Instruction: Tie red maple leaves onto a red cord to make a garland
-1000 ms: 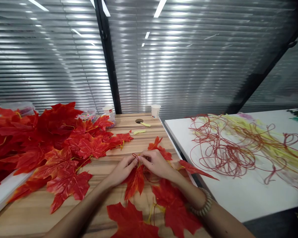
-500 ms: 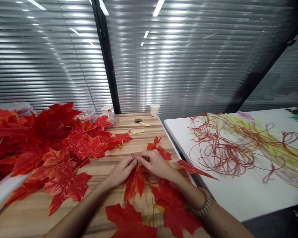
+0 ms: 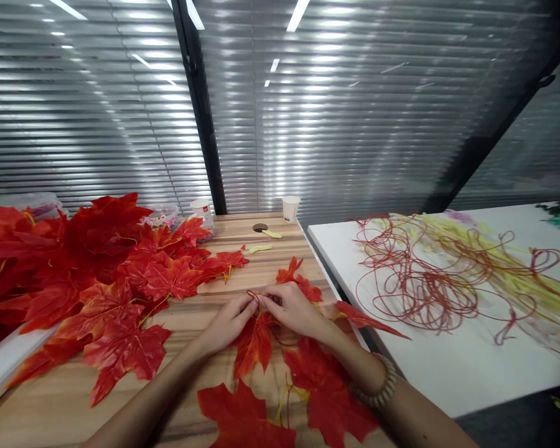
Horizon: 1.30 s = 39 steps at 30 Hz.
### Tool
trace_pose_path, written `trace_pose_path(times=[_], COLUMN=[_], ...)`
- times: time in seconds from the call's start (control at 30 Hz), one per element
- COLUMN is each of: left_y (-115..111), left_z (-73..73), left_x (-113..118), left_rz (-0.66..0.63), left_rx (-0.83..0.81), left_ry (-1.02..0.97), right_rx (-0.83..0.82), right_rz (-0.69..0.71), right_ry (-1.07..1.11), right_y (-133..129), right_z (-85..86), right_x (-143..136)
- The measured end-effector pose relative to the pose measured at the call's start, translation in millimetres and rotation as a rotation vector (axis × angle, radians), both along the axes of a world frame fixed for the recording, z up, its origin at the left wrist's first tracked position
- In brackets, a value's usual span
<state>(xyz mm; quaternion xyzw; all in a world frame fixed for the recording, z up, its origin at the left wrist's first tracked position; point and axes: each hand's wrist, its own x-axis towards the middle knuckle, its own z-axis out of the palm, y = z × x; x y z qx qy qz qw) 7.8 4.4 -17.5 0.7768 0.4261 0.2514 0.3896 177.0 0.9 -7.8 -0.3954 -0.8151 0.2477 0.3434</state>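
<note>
Over the middle of the wooden table, my left hand [image 3: 229,320] and my right hand [image 3: 293,308] meet fingertip to fingertip. Both pinch a thin red cord [image 3: 252,293], which makes a small loop above the fingers. From the pinch hangs a red-orange maple leaf [image 3: 254,348], its stem hidden by my fingertips. Nearer to me lie more red leaves, one at the bottom [image 3: 242,415] and a pair [image 3: 329,392] under my right forearm. Just beyond my right hand is another leaf [image 3: 308,288], and a narrow folded leaf [image 3: 366,319] reaches over the table's right edge.
A large pile of red leaves [image 3: 98,249] covers the table's left side. Two paper cups [image 3: 290,209] and tubs of beads [image 3: 161,218] stand at the back. Yellow scraps [image 3: 260,248] lie near a cable hole. A white table [image 3: 448,373] on the right bears tangled red cord [image 3: 420,292].
</note>
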Motion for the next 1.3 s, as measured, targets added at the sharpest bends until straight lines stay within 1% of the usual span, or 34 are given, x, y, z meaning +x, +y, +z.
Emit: trace_pose_path(times=[0.37,0.67,0.97,1.3], left_y=[-0.1,-4.2,-1.5,0.7], left_z=[0.1,4.6,-0.4,-4.1], left_x=[0.5,2.0,0.1,0.0], left_rz=[-0.002,-0.017,-0.028,-0.009], left_rx=[0.025,0.053,0.050,0.069], left_ry=[0.009,0.035,0.069,0.057], right_rx=[-0.003,-0.015,0.001,0.024], right_rz=[0.000,0.015,-0.005,-0.014], right_ry=[-0.004,-0.015,-0.036,-0.038], right_y=[-0.5,1.3,1.2,0.7], right_z=[0.6,1.4,-3.2,-1.6], right_x=[0.4,1.9,0.4,0.0])
